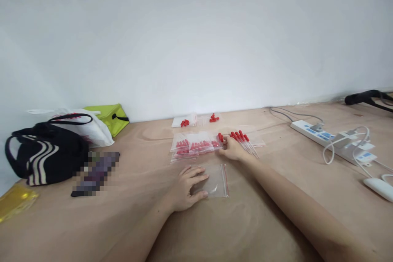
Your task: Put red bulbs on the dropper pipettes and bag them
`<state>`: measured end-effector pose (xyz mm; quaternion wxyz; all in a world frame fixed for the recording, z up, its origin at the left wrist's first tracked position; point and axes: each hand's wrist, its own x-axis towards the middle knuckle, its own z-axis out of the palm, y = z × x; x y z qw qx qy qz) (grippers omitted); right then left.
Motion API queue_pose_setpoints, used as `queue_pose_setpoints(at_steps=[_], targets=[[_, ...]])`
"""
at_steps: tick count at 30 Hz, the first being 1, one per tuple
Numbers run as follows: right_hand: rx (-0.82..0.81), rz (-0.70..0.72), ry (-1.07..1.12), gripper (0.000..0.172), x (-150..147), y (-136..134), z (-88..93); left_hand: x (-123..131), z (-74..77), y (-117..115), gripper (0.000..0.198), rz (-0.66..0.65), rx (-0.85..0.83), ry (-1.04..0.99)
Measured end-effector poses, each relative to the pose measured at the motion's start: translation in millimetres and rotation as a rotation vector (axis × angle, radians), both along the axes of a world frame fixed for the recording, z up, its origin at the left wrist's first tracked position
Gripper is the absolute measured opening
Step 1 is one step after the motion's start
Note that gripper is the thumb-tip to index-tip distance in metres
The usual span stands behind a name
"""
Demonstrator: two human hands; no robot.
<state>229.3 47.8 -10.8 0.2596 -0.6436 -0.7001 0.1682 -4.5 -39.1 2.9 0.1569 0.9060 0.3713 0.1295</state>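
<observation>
My left hand [188,188] lies with fingers spread on the left part of a clear zip bag [216,181] that has a red seal line. The bag is flat, and I see nothing inside it. Farther forward, my right hand [232,148] has its fingers curled at a red-bulbed dropper [220,137]; its stem is hidden behind the hand. Right beside that hand lie several droppers [242,136] with red bulbs and thin clear stems. To its left, overlapping zip bags [201,143] hold several red-bulbed pieces.
Near the wall, two small groups of red bulbs [184,123] rest on clear bags. A power strip [313,132] with cables and a white adapter [379,188] lies at right. At left stand a black bag [58,155], a white plastic bag [98,129] and a yellow-green bag [107,114].
</observation>
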Motion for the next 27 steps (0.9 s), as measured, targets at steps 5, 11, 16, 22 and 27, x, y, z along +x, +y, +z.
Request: queue_pose_setpoints(at_steps=[5, 11, 16, 22, 27], targets=[[-0.016, -0.08, -0.108, 0.044, -11.2, 4.4, -1.1, 0.4, 1.6, -1.8, 0.045, 0.01, -0.002, 0.012], [0.013, -0.096, -0.192, 0.035, -1.0, -0.1, -5.0, -1.1, 0.3, -1.5, 0.045, 0.002, 0.013, -0.009], [0.056, -0.045, -0.228, 0.019, 24.2, -10.2, -6.9, 0.3, -1.8, -1.3, 0.044, 0.01, 0.017, -0.011], [0.082, -0.033, -0.224, 0.025, 35.7, -12.3, -13.6, 2.5, -2.2, -3.6, 0.04, 0.049, 0.081, -0.006], [0.121, 0.007, -0.212, 0.04, 33.8, -16.8, -15.7, 2.5, 0.4, -5.3, 0.037, 0.055, 0.085, 0.029]])
